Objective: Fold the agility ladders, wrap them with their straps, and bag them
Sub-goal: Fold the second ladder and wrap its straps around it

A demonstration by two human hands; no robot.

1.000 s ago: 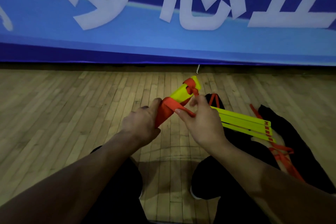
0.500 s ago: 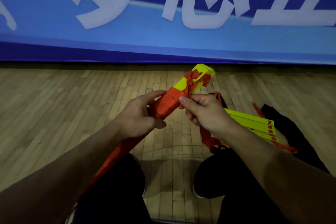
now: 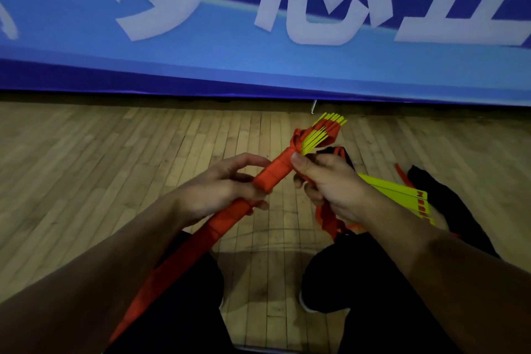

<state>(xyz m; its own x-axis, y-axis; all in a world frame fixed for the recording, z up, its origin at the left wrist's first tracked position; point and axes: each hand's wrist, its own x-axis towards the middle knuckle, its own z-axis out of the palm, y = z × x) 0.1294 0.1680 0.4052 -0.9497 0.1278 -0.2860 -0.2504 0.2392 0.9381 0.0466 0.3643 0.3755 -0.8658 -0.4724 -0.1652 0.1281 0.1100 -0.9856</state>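
Orange strap (image 3: 267, 178) is wound round the ladder bundle (image 3: 319, 138) mid-frame (yellow edges fanned), clasped by the left hand (image 3: 218, 190), pinched by the right hand (image 3: 330, 184); bare floor (image 3: 100, 158) lies left.

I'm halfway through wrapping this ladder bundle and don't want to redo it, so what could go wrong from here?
The yellow rungs fan apart at the far end beyond the orange strap, so they may slip out of the wrap. Loose strap hangs under your right hand and could snag or slacken the turns. Your left hand holds the bundle only mid-length, so it may twist.
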